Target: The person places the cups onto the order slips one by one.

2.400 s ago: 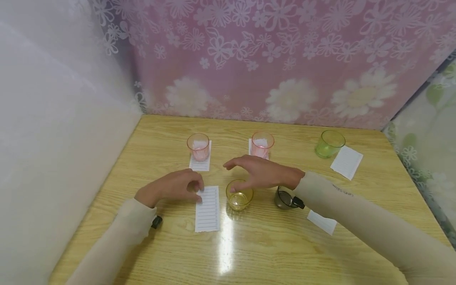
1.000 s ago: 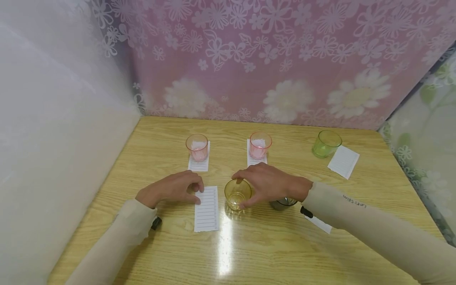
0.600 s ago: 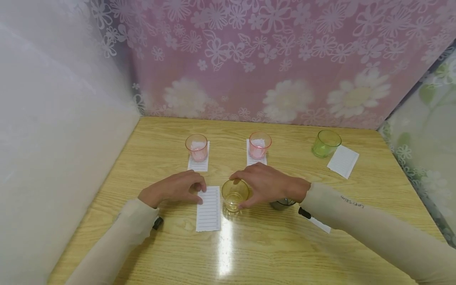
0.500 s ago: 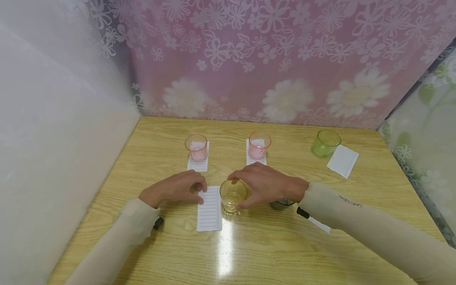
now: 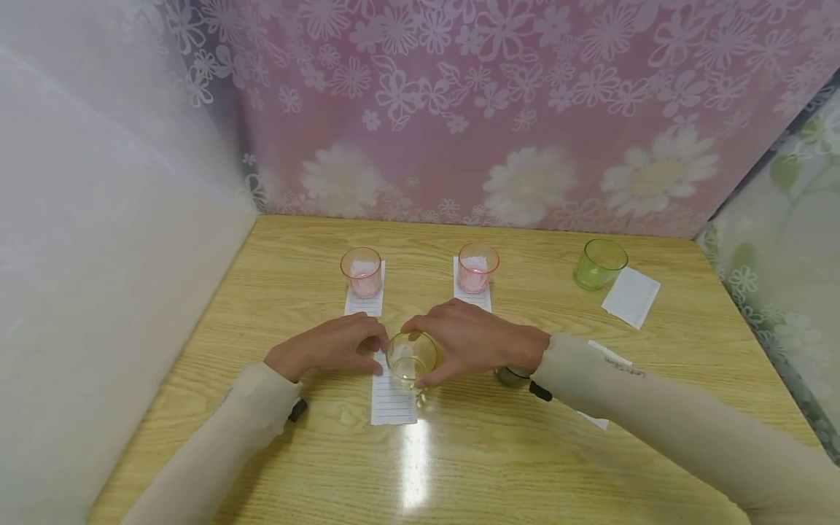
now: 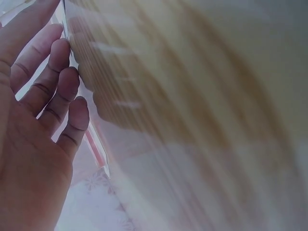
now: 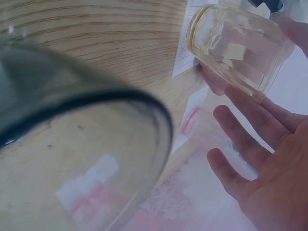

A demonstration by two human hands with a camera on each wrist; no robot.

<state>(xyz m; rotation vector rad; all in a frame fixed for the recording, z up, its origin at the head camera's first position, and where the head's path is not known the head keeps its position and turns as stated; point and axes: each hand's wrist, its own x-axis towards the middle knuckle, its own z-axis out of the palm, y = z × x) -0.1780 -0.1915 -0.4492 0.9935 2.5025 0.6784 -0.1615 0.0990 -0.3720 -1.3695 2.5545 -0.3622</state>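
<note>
A clear yellow cup [image 5: 410, 359], round-rimmed, with smooth see-through walls (glass or plastic, I cannot tell which), is upright over the upper part of a lined paper slip [image 5: 394, 405]. Whether its base rests on the paper is hard to judge. That slip is thin, white and oblong, ruled with dark lines and slightly ragged along its near edge.

The right hand [image 5: 469, 337] holds the yellow cup by its side, thumb on the near wall and fingers bent round the far one; its grip is only as wide as the cup. The left hand [image 5: 332, 345] is loosely open, thumb and forefinger curved apart at the slip's left edge, close to the yellow cup; I cannot tell how firmly it touches the paper, and no grip shows.

Just beyond the right hand's wrist, a smoky dark cup [image 5: 510, 377] is mostly hidden by the beige sleeve [image 5: 590, 368]. Farther back, a left pink cup [image 5: 362, 278] and a right pink cup [image 5: 478, 275] each stand on a lined slip, while a green cup [image 5: 599, 266] sits just beside a white slip [image 5: 631, 297].

All are on a glossy wood-grain desk [image 5: 499, 459] (a bright streak of light gleams at the front), backed by a pink flower-printed cloth [image 5: 420, 160].
</note>
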